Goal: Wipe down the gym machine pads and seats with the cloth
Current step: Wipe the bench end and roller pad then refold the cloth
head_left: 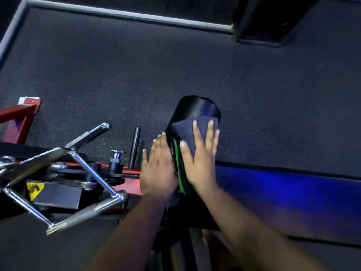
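Cloth (192, 133) lies pressed on the roller pad (197, 108) at centre under the flat right hand (199, 159); left hand (158, 169), flat too, steadies its side; far end looks unwiped.

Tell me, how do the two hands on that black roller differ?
The right hand presses a dark cloth onto the roller pad; the left hand touches the pad's side bare. The right hand reaches farther along the pad than the left hand. Both lie flat with straight fingers.
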A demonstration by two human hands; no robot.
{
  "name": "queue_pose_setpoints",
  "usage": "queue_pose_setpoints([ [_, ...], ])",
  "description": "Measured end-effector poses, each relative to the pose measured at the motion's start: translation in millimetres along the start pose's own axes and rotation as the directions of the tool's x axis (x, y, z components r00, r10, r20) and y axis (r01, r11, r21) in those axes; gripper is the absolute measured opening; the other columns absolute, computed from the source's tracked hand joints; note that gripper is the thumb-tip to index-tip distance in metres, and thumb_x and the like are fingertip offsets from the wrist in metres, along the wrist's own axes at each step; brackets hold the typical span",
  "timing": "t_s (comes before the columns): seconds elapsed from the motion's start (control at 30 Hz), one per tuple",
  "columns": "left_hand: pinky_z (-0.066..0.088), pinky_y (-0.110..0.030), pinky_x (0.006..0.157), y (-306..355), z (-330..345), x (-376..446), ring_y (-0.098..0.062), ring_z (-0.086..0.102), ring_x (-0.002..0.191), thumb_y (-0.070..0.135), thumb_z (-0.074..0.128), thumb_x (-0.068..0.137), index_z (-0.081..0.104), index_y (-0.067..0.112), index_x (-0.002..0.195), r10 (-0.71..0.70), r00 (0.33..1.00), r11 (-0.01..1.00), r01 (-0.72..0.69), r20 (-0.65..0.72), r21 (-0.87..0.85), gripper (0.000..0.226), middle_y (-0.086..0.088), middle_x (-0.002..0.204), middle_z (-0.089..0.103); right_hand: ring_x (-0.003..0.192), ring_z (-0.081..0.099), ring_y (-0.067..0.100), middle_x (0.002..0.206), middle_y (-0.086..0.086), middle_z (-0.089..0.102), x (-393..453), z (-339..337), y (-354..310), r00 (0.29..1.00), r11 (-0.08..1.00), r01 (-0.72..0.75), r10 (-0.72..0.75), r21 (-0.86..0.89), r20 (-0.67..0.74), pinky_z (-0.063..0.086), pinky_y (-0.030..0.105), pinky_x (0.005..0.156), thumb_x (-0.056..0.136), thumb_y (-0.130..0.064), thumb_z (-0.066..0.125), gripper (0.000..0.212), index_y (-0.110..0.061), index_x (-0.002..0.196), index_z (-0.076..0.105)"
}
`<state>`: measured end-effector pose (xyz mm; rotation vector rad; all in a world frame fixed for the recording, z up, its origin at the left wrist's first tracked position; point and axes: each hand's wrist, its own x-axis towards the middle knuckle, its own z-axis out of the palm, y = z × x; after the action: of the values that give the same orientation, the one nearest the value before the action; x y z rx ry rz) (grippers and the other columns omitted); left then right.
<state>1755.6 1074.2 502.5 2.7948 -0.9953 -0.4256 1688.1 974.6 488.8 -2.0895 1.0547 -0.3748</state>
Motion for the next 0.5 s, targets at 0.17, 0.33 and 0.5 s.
queue_pose_setpoints([
  [0.17,0.021,-0.043,0.126,1.4,-7.5,-2.5,-0.019,0.022,0.155,0.069,0.080,0.065,-0.016,0.007,0.157,-0.003,0.997,1.000,0.000,0.080,0.028,0.147,-0.008,0.168,0.019,0.156,0.015,0.027,0.170,0.005,0.020,119.9,-18.3,10.9,0.966,0.960,-0.226,0.242,0.164,-0.088,0.013,0.035,0.125,0.099,-0.053,0.052,0.064,-0.034,0.158,0.035],
  [0.33,0.025,-0.041,0.125,3.9,-7.9,-0.8,-0.021,0.028,0.153,0.059,0.082,0.070,-0.012,0.003,0.158,-0.017,0.996,0.998,0.011,0.085,0.068,0.141,-0.010,0.168,0.021,0.151,0.010,0.000,0.171,-0.002,0.011,44.7,-7.9,13.9,0.945,0.856,-0.258,0.320,0.447,-0.066,0.011,0.014,0.118,0.105,-0.041,0.051,0.063,-0.034,0.161,0.023],
  [0.5,0.037,-0.040,0.118,1.4,0.3,0.4,-0.026,0.047,0.142,0.033,0.081,0.080,-0.001,0.001,0.157,-0.020,1.000,0.996,0.020,-0.006,0.090,0.117,-0.017,0.158,0.039,0.152,0.024,0.003,0.167,-0.010,0.026,0.2,7.4,25.2,0.901,0.642,-0.347,0.431,0.684,0.053,0.017,0.028,0.126,0.098,-0.058,0.047,0.074,-0.029,0.162,0.022],
])
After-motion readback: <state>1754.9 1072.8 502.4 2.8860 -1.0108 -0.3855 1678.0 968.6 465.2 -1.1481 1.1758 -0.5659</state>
